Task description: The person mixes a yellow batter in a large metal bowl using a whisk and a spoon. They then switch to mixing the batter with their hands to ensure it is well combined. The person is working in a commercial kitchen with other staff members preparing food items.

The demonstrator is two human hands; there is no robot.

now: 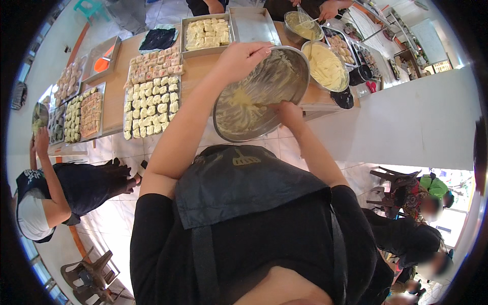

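My left hand point(256, 57) grips the upper rim of a large steel mixing bowl point(282, 84), which is tilted so that its inside faces me. Pale yellow cream or batter point(244, 101) is smeared over its inner wall. Inside the bowl, low on its right side, my right hand point(288, 110) holds a utensil, mostly hidden, against the cream. To the bowl's right stands a basin of pale yellow cream point(328, 68) with a utensil in it. Left of the bowl, a tray carries rows of cream-topped pieces point(150, 108), with wrapped-looking pieces point(156, 65) behind them.
Along the wooden table point(198, 70) are a filled square pan point(207, 34), an empty metal pan point(254, 26), a dark cloth point(158, 39) and an orange scraper point(101, 65). A co-worker's hands point(41, 141) work at the far left; another's point(329, 9) whisk in a bowl point(303, 26).
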